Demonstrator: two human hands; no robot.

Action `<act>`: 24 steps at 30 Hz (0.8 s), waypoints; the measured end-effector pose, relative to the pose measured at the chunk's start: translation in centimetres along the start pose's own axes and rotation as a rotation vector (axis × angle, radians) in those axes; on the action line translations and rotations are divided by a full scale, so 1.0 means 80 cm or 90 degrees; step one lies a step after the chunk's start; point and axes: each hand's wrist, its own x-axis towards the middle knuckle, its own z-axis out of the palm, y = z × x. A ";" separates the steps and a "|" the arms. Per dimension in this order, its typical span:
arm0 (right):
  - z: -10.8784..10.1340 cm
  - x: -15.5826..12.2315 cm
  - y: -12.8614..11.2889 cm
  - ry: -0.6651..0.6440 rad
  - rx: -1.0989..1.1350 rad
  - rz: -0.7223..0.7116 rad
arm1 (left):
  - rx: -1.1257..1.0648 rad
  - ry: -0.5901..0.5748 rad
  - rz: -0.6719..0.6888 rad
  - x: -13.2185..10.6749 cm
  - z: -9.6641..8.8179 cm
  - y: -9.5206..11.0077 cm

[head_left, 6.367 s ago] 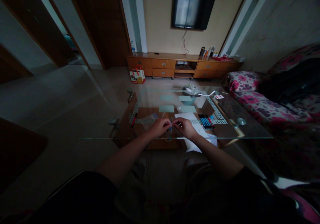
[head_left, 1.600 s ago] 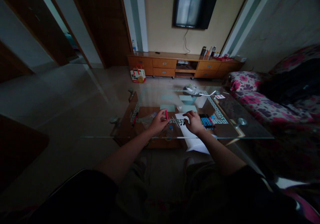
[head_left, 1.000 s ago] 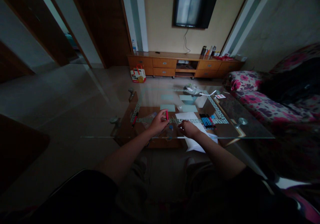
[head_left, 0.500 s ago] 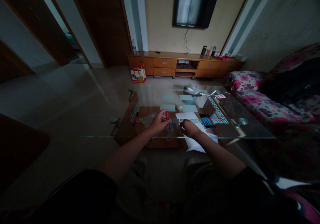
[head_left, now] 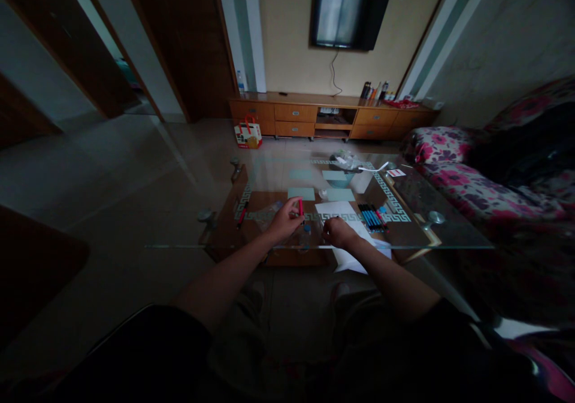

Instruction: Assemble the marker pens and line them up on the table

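My left hand (head_left: 285,222) is closed around a short red pen (head_left: 300,204), held upright over the glass table, its lower end dark. To its right, my right hand (head_left: 340,233) is curled with fingers bent inward, above the edge of a white paper sheet (head_left: 332,208). Whatever lies between those fingers is too small and dim to make out. Right of the sheet is a row of blue and black pens (head_left: 370,216). On the left of the table lies a red-and-black pen (head_left: 243,215).
The glass table (head_left: 179,247) has a patterned border and metal posts. Toward its far side are a bowl with clear plastic (head_left: 345,160) and a white box (head_left: 360,182). A flowered sofa (head_left: 442,145) stands right; a bag (head_left: 248,135) sits by the wooden cabinet (head_left: 294,113).
My right hand has turned slightly, its fingers a little more curled. My left hand and the red pen stay almost where they were.
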 end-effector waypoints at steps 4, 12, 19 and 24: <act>0.005 0.001 0.005 0.001 -0.010 0.036 | -0.007 -0.003 0.001 0.000 -0.001 -0.003; 0.001 0.000 0.004 -0.014 -0.003 0.083 | -0.029 -0.005 -0.005 0.000 -0.001 -0.001; 0.005 0.003 0.008 -0.009 -0.021 0.070 | -0.016 0.002 0.000 0.000 -0.001 0.001; 0.005 0.003 0.007 -0.009 -0.010 0.076 | -0.018 -0.004 -0.003 0.000 -0.001 0.002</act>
